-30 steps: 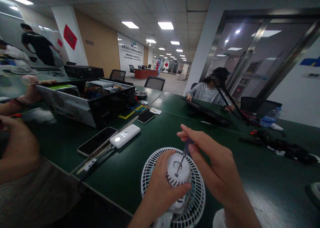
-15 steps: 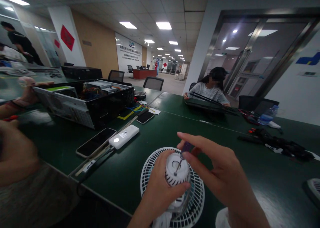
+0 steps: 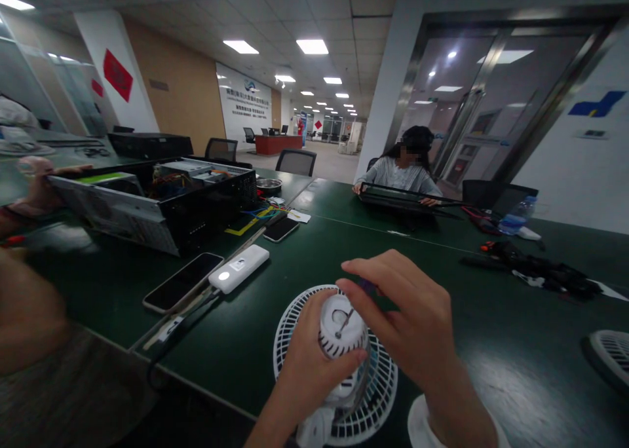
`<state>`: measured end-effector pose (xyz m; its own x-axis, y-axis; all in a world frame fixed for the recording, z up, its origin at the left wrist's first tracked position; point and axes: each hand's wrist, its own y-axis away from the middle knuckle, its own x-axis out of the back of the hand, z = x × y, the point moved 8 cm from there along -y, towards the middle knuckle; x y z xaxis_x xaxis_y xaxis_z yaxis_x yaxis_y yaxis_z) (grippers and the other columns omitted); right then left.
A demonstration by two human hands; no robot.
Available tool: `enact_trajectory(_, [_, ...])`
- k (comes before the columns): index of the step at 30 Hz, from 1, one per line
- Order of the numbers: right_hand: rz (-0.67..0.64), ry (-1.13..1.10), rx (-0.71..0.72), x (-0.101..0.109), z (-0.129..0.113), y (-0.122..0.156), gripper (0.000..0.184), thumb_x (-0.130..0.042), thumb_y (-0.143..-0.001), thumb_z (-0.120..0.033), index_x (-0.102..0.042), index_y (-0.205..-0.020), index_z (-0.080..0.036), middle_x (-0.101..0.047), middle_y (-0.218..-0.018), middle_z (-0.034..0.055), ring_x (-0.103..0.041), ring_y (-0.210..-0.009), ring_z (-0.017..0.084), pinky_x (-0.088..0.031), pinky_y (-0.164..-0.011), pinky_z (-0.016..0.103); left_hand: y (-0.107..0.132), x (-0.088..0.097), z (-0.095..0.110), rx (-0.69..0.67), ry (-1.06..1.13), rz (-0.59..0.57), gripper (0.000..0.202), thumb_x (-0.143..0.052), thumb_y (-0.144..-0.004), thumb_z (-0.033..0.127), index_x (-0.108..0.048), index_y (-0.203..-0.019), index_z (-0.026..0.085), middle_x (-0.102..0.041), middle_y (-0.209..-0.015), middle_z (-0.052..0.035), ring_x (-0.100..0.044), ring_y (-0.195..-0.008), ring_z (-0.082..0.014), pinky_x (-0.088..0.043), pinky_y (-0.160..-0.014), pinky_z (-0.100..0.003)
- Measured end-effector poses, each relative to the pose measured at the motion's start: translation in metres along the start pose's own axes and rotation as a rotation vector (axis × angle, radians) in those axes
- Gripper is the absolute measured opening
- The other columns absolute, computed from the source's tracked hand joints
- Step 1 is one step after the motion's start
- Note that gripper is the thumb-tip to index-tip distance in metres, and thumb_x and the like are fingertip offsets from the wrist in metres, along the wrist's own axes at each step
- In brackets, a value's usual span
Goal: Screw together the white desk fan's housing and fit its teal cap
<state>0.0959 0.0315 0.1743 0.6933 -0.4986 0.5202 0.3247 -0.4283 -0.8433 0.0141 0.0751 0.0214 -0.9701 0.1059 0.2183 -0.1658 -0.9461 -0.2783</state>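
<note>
The left hand (image 3: 310,356) curls, thumb (image 3: 344,367) spread; the right hand (image 3: 415,310) arches, its fingers (image 3: 377,268) close to the thumb.

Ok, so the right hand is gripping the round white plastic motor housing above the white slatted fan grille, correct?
Wrong hand: the head view shows the left hand gripping the round white plastic motor housing above the white slatted fan grille.

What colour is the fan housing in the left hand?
The fan housing is white with dark slots; head view.
</note>
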Motion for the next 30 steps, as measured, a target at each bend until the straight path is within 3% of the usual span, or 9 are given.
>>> enact_trajectory(2, [-0.01, 0.004, -0.027, -0.001, 0.004, 0.001, 0.015, -0.054, -0.084, -0.02, -0.063, -0.092, -0.012, -0.065, -0.077, 0.0062, -0.058, -0.069, 0.016, -0.048, -0.062, 0.029, 0.0, 0.0, 0.0, -0.008, 0.01, 0.003, 0.064, -0.071, -0.064, 0.02, -0.041, -0.121, 0.022, -0.05, -0.123, -0.0087, -0.047, -0.114, -0.0301, -0.035, -0.098, -0.047])
enact_trajectory(4, [-0.081, -0.075, -0.074, -0.004, 0.009, 0.003, 0.028, -0.049, -0.084, -0.016, -0.058, -0.11, -0.012, -0.066, -0.09, 0.0078, -0.06, -0.079, 0.016, -0.049, -0.064, 0.029, 0.0, 0.001, 0.001, -0.027, 0.027, 0.004, 0.064, -0.071, -0.064, 0.019, -0.041, -0.121, 0.023, -0.051, -0.123, -0.008, -0.048, -0.113, -0.0294, -0.036, -0.098, -0.046])
enact_trajectory(7, [-0.203, -0.206, -0.108, -0.01, 0.011, 0.005, 0.041, -0.045, -0.084, -0.01, -0.048, -0.124, -0.018, -0.067, -0.097, 0.0039, -0.061, -0.081, 0.013, -0.05, -0.066, 0.025, 0.0, 0.001, 0.003, -0.047, 0.047, 0.0, 0.064, -0.071, -0.065, 0.02, -0.042, -0.121, 0.024, -0.051, -0.123, -0.0068, -0.048, -0.113, -0.0283, -0.037, -0.097, -0.044])
enact_trajectory(13, [-0.096, -0.008, -0.062, -0.009, 0.009, 0.001, 0.018, -0.053, -0.084, -0.022, -0.062, -0.098, -0.014, -0.065, -0.08, 0.0057, -0.058, -0.072, 0.016, -0.049, -0.064, 0.029, 0.001, 0.001, 0.0, -0.011, 0.025, 0.008, 0.065, -0.071, -0.065, 0.021, -0.04, -0.123, 0.023, -0.051, -0.124, -0.008, -0.047, -0.114, -0.0298, -0.036, -0.098, -0.047])
enact_trajectory(18, [-0.229, -0.164, -0.168, -0.011, 0.02, 0.006, 0.041, -0.045, -0.085, -0.013, -0.048, -0.125, -0.018, -0.066, -0.098, 0.0051, -0.061, -0.082, 0.014, -0.05, -0.067, 0.026, 0.0, 0.001, 0.005, -0.029, 0.023, -0.011, 0.063, -0.071, -0.065, 0.021, -0.042, -0.121, 0.023, -0.051, -0.123, -0.0074, -0.048, -0.113, -0.0287, -0.036, -0.097, -0.045])
enact_trajectory(21, [-0.255, -0.143, -0.157, -0.008, 0.019, 0.005, 0.032, -0.05, -0.084, -0.015, -0.055, -0.115, -0.019, -0.068, -0.092, 0.003, -0.062, -0.077, 0.013, -0.049, -0.065, 0.025, 0.0, 0.002, 0.004, -0.017, 0.005, 0.0, 0.064, -0.071, -0.064, 0.022, -0.041, -0.121, 0.023, -0.05, -0.122, -0.0075, -0.048, -0.112, -0.0285, -0.036, -0.096, -0.045])
enact_trajectory(25, [-0.153, 0.038, -0.121, -0.003, 0.017, 0.002, 0.019, -0.056, -0.084, -0.028, -0.062, -0.096, -0.016, -0.066, -0.08, 0.0053, -0.061, -0.073, 0.017, -0.048, -0.063, 0.029, 0.0, 0.002, 0.002, -0.01, -0.023, -0.003, 0.064, -0.071, -0.065, 0.023, -0.041, -0.122, 0.023, -0.05, -0.121, -0.008, -0.047, -0.112, -0.029, -0.036, -0.096, -0.045])
enact_trajectory(30, [-0.21, -0.166, -0.126, -0.006, 0.014, 0.004, 0.035, -0.046, -0.086, -0.015, -0.051, -0.12, -0.016, -0.065, -0.105, 0.0072, -0.06, -0.091, 0.015, -0.05, -0.071, 0.027, -0.001, 0.003, 0.007, -0.048, -0.017, 0.001, 0.062, -0.072, -0.065, 0.022, -0.043, -0.12, 0.023, -0.051, -0.121, -0.0067, -0.048, -0.111, -0.0276, -0.037, -0.096, -0.043])
